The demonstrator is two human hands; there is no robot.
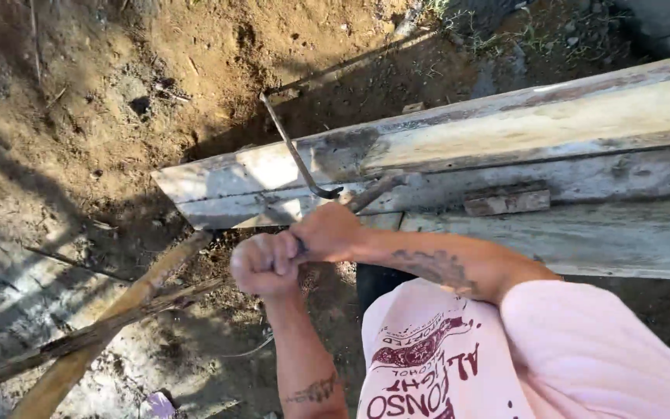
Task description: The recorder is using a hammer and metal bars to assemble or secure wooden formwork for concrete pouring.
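- Two wooden poles point(110, 310) are leaning across the dirt at lower left.
- The left hand point(265, 264) is clenching tight around something hidden.
- The right hand point(327, 231), touching it, is gripping a tool handle point(370, 194).
- The bent steel rod point(292, 147) is running up-left from both hands, hooking over the plank edge point(428, 155); the right hand is lying nearer.

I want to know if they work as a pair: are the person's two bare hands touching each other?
Touching. The head view shows the left hand, a closed fist, pressed against the right hand with no gap, below the weathered grey wooden planks.
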